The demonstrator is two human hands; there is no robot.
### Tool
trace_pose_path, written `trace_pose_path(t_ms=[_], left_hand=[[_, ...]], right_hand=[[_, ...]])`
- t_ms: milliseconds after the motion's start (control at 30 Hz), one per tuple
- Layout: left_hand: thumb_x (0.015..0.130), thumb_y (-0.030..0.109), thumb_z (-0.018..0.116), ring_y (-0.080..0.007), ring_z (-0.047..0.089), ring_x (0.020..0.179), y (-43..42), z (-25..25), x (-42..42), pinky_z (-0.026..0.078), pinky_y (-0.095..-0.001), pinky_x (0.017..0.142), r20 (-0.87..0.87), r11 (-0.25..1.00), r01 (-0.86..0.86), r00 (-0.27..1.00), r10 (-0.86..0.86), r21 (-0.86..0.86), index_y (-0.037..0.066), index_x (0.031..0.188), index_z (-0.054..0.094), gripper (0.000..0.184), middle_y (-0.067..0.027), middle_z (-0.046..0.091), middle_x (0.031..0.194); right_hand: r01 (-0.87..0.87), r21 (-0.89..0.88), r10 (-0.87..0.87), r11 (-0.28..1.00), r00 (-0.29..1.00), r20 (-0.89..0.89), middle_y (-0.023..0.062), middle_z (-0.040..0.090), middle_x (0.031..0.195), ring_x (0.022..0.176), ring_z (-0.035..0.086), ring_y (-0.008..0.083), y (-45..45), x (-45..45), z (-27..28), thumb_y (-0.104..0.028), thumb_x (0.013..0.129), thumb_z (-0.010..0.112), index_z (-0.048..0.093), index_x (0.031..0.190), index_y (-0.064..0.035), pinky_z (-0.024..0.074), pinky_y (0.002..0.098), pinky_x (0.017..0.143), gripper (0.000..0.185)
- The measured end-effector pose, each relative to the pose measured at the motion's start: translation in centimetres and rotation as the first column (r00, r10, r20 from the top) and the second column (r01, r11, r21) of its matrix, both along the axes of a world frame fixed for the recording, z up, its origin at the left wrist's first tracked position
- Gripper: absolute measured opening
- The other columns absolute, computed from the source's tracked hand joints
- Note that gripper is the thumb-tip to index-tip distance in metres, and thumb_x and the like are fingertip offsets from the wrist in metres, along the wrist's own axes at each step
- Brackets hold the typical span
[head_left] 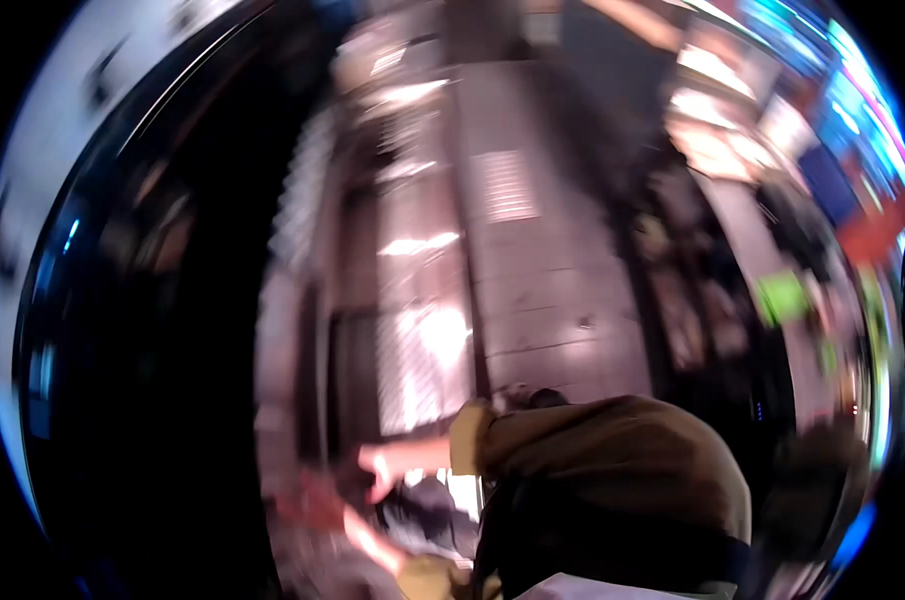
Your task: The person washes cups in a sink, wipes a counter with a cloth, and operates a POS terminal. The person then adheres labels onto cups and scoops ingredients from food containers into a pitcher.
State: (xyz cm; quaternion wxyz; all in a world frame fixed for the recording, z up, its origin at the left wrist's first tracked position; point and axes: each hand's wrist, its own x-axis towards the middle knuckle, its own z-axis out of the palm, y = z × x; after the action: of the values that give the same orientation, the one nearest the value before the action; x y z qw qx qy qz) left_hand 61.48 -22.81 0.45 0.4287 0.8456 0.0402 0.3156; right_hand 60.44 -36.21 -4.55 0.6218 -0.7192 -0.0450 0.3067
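Note:
My right hand [376, 470] reaches leftward from a rolled tan sleeve [573, 440]. Its thumb and fingers look spread, and nothing shows between them. Below it and further left, my left hand [315, 503] is a reddish smear at the end of a bare forearm, its fingers unreadable. Both hands are close to a dark, box-like recess [353, 385] beside a shiny, ribbed metallic surface [425, 335]. Motion blur hides whether either hand touches it. A dark shape [428, 512] lies between the forearms; its kind is unclear.
A large dark glossy panel [163, 330] fills the left side. Tiled floor [553, 300] with a pale slotted grate [511, 185] runs up the middle. To the right are blurred dark equipment [693, 270], a bright green object [781, 298] and colourful lit displays [858, 90].

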Motion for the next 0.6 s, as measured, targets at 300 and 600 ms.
trace_pose_path(t_ms=[300,600], left_hand=[[0.081,0.023,0.053,-0.0243,0.054,0.083,-6.3,-3.7,6.9,0.046,-0.0362,0.077,0.096,0.959,0.276,0.958,-0.269,-0.068,-0.002,0.107,0.046,0.036,-0.0122,0.056,0.092],[0.080,0.015,0.059,-0.0203,0.056,0.079,-39.5,-4.8,-5.1,0.046,-0.0314,0.070,-0.649,0.433,0.661,-0.108,-0.753,-0.613,0.004,0.099,0.050,0.024,-0.0105,0.057,0.088]], right_hand=[[0.882,0.400,-0.478,0.248,0.471,-0.742,0.0169,0.056,0.108,0.095,0.057,0.0298,-30.4,-14.8,-6.2,-0.034,0.084,0.045,0.048,0.108,-0.0046,0.0491,0.0439,0.080,0.037],[0.598,-0.683,-0.890,0.419,0.421,-0.177,0.0186,0.061,0.093,0.087,0.060,0.0300,-46.5,-46.7,-13.9,-0.040,0.074,0.054,0.056,0.103,-0.0001,0.0494,0.0436,0.069,0.049]])
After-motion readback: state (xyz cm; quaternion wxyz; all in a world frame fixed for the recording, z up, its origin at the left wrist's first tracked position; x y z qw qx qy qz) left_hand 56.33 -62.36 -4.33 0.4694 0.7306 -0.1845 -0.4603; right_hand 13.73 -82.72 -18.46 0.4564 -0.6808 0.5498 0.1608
